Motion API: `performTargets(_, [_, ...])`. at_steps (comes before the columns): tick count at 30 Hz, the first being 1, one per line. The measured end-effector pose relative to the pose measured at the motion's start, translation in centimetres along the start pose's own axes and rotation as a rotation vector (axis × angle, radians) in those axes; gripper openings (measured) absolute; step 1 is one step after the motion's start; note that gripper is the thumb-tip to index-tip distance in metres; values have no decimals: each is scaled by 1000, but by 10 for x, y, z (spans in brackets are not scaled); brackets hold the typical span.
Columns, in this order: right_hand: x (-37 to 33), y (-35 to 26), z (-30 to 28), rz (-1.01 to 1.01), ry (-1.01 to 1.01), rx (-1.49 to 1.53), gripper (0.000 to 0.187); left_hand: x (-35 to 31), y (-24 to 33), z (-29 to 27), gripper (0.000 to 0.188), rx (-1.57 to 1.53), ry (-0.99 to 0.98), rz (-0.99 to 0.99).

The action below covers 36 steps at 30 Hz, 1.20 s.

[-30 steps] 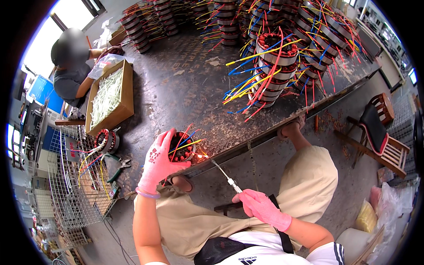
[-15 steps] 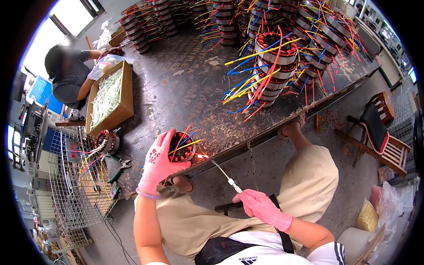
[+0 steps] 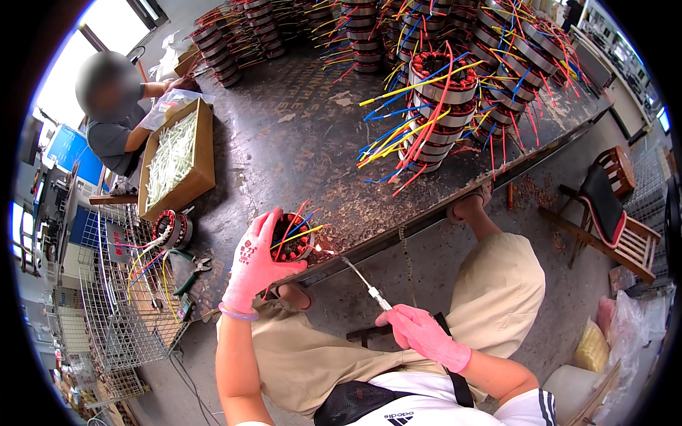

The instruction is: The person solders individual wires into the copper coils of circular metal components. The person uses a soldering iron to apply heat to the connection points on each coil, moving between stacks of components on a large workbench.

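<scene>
My left hand [image 3: 250, 266], in a pink glove, grips the side of a motor stator [image 3: 297, 238] on the table near its front edge. Red copper windings line the stator's inside, and red, blue and yellow leads stick up from it. In its pink glove, my right hand [image 3: 425, 334] is closed round the handle of a slim torch [image 3: 374, 292], out past the table edge. A small bright flame [image 3: 323, 250] burns between the torch's tip and the stator's right side. Left of my left hand lie green-handled cutters [image 3: 190, 275] and another stator [image 3: 172, 228] with white-sleeved leads.
A cardboard box [image 3: 206, 145] of thin white tubes stands on the table [image 3: 270, 128] beside a seated co-worker [image 3: 110, 135]. Stacked stators [image 3: 440, 135] with loose leads fill the far and right side. A wire basket [image 3: 128, 298] stands at left, a wooden chair [image 3: 611, 220] at right.
The flame has shifted slightly and looks whiter. My hands, the stator and the torch have hardly moved. The co-worker's head has moved a little to the right.
</scene>
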State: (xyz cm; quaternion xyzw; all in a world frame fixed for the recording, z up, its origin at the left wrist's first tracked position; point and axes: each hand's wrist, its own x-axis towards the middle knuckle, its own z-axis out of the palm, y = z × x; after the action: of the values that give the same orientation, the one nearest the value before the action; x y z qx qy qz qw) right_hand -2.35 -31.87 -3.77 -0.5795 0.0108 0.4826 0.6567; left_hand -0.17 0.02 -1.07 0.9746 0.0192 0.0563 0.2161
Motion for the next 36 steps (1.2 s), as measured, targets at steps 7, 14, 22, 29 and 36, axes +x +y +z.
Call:
performTargets(7, [0,1,-13,-63,30,5,29,1,5,0,88,-92,21,-48])
performTargets(14, [-18,-17,-18,-192,153,-24,36,-34,3,-36,109,-1420,-111,-85])
performTargets(22, [-16,-36,3,-320,269,-66,39,-44,8,-14,122,-1925,-375,28])
performTargets(29, [-18,-39,7,-274,246,-47,40,-45,21,-23,131,-1912,-418,74])
performTargets(36, [-19,-38,9,-298,212,-36,40,-44,25,-23,127,-1867,-325,52])
